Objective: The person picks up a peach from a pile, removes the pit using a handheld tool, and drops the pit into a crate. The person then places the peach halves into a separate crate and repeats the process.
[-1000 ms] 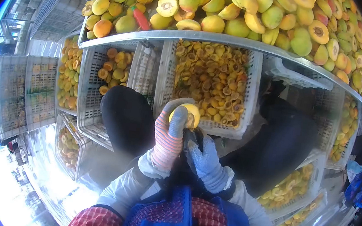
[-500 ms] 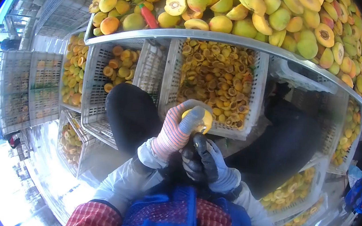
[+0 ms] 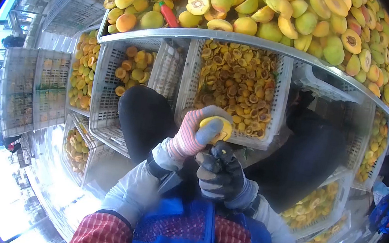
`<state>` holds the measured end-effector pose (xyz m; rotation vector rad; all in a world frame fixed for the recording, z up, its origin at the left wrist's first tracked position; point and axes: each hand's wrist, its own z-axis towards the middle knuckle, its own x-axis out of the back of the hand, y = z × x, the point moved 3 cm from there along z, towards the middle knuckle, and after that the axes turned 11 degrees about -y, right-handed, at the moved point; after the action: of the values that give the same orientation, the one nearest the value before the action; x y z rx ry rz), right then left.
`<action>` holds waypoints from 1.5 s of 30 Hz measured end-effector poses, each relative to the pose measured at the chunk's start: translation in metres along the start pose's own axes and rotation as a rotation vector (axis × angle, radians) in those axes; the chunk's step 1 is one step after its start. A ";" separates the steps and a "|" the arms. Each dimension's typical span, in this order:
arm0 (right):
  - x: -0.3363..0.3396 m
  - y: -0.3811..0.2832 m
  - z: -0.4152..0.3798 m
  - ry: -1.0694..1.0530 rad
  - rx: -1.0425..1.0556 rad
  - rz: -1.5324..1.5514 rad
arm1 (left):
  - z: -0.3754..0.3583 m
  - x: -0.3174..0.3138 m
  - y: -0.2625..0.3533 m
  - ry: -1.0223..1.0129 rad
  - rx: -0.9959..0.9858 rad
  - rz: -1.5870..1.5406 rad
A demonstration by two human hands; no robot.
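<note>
holds a cut yellow fruit (image 3: 225,130) in the left hand (image 3: 194,133), gripped between fingers at the far side and thumb across the near face, inside a pink-striped glove (image 3: 186,139). bends the fingers of the right hand (image 3: 223,175) inward, just below the cut yellow fruit and close to the left thumb, in a dark-coated glove (image 3: 231,174); cannot tell whether closed around anything. has a pale slotted crate (image 3: 281,98) directly beyond the left hand, loaded with yellow-brown fruit pieces (image 3: 237,78), many hollowed. has a second slotted crate (image 3: 107,78) farther off to the left of that hand, part-filled with orange fruit (image 3: 137,74). faces, beyond both crates, a metal-rimmed table (image 3: 204,35) heaped with green, yellow and reddish fruit (image 3: 268,31), some cut open. sees a slim red object (image 3: 169,15) on that table, ahead of the left hand and to its left. has a dark-clad knee (image 3: 143,115) just left of the left hand and a blue apron (image 3: 168,224) behind both hands.
</note>
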<state>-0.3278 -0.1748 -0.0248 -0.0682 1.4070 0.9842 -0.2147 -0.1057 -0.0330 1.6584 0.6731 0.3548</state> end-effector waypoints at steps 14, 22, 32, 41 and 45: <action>0.003 0.002 0.004 0.029 -0.070 0.085 | -0.009 0.010 0.006 0.053 0.002 0.158; 0.006 -0.005 0.003 -0.260 -0.038 0.097 | 0.001 -0.028 -0.017 0.123 0.135 -0.718; 0.004 -0.035 -0.014 -0.160 0.284 -0.034 | -0.007 -0.024 -0.031 0.536 0.358 -0.852; 0.036 -0.044 -0.022 0.589 0.308 -0.484 | -0.071 0.108 0.027 0.931 -0.106 -0.116; 0.032 -0.050 -0.014 0.616 0.285 -0.511 | -0.117 0.228 0.015 1.170 0.252 0.493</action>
<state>-0.3134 -0.1966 -0.0799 -0.5283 1.9476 0.3319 -0.1007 0.1241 -0.0257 1.7480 1.1657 1.7261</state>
